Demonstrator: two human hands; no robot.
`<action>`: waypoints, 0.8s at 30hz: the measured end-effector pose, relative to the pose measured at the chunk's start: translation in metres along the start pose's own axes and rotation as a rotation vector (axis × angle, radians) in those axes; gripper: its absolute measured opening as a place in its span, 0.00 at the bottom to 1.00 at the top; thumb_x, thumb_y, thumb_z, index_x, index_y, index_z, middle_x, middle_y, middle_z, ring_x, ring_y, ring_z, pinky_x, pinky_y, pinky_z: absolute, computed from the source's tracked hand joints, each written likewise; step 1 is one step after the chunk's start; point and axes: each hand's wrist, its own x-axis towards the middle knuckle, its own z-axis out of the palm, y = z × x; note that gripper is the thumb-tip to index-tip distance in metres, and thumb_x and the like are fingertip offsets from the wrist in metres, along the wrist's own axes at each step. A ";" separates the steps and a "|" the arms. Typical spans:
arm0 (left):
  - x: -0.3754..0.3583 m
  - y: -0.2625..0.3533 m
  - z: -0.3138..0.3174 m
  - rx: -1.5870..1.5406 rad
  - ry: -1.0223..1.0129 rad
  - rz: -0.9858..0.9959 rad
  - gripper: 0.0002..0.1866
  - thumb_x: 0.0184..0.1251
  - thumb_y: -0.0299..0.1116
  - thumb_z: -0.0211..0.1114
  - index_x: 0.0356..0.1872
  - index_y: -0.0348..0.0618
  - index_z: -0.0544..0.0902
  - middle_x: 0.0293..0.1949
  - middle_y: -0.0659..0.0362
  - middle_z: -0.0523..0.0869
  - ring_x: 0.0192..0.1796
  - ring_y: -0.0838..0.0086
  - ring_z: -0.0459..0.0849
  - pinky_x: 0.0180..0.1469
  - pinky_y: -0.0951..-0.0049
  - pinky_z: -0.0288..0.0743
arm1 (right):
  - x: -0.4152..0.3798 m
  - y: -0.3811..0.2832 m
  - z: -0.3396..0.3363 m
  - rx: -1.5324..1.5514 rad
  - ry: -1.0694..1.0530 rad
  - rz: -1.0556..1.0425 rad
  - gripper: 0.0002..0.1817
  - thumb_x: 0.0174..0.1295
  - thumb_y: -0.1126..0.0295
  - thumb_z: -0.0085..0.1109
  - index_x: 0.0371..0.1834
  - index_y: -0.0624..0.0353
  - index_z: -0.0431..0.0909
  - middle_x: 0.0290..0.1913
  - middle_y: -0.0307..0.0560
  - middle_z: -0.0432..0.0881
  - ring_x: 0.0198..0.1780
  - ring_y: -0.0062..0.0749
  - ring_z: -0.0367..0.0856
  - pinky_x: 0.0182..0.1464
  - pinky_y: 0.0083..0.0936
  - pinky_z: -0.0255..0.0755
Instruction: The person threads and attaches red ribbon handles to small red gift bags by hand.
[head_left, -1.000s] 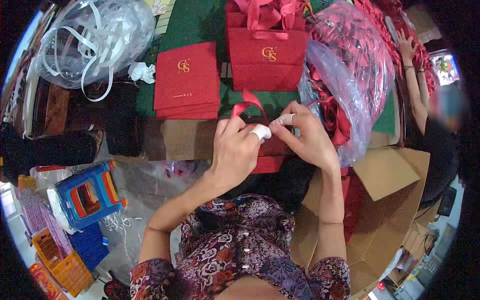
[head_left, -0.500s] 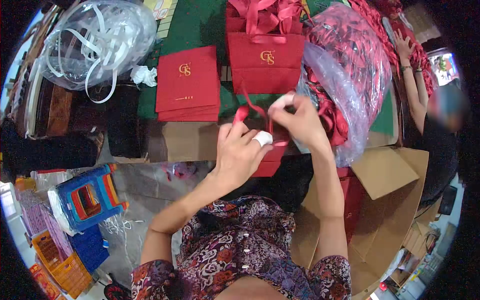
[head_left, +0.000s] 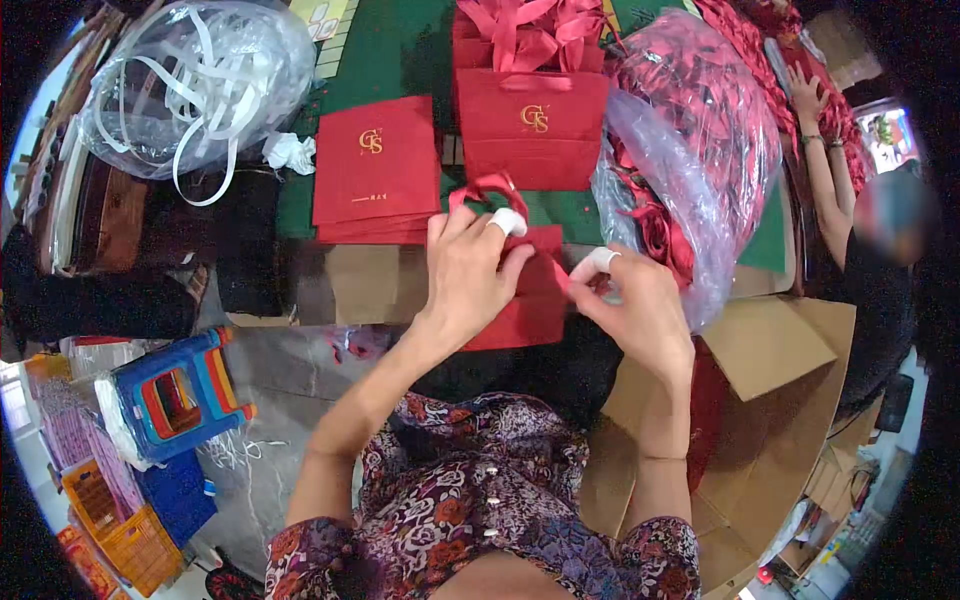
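A red paper bag (head_left: 520, 318) lies at the table's front edge, partly under my hands. Red ribbon (head_left: 492, 184) loops up above my left hand (head_left: 468, 262), whose fingers are closed on it; a white wrap covers one finger. My right hand (head_left: 632, 300) pinches another stretch of the ribbon at the bag's right side, also with a white-wrapped finger. Just beyond stand red bags with gold lettering (head_left: 535, 135), ribbons bunched at their tops. To their left is a stack of flat red bags (head_left: 375, 170).
A clear plastic bag of red ribbons (head_left: 700, 130) lies at the right, and one with white straps (head_left: 200, 90) at the left. An open cardboard box (head_left: 770, 430) stands below right. A co-worker's hand (head_left: 808, 98) rests at the far right. Coloured stools (head_left: 175, 395) stand left.
My right hand has moved down and to the right, drawing ribbon across the bag. My left hand has shifted slightly up, and more of the red bag now shows between my hands.
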 end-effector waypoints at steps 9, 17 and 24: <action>-0.031 0.017 -0.018 -0.630 -0.027 -0.359 0.15 0.72 0.26 0.63 0.56 0.36 0.74 0.46 0.50 0.83 0.42 0.66 0.84 0.46 0.68 0.78 | 0.035 -0.007 0.039 0.528 0.023 0.118 0.07 0.69 0.71 0.63 0.40 0.65 0.81 0.31 0.36 0.84 0.33 0.15 0.81 0.34 0.15 0.74; -0.064 0.024 0.000 -1.074 -0.273 -0.579 0.28 0.74 0.22 0.61 0.71 0.39 0.62 0.54 0.57 0.84 0.49 0.81 0.81 0.49 0.76 0.76 | 0.056 -0.021 0.055 0.767 0.030 0.210 0.08 0.71 0.68 0.62 0.40 0.63 0.81 0.30 0.36 0.82 0.27 0.12 0.76 0.21 0.15 0.72; -0.060 0.023 -0.031 -1.246 -0.578 -0.762 0.13 0.78 0.29 0.57 0.59 0.39 0.74 0.42 0.58 0.85 0.42 0.78 0.82 0.43 0.76 0.75 | 0.071 0.009 0.061 0.593 0.164 0.162 0.09 0.70 0.68 0.63 0.38 0.63 0.81 0.29 0.35 0.82 0.29 0.12 0.77 0.25 0.15 0.73</action>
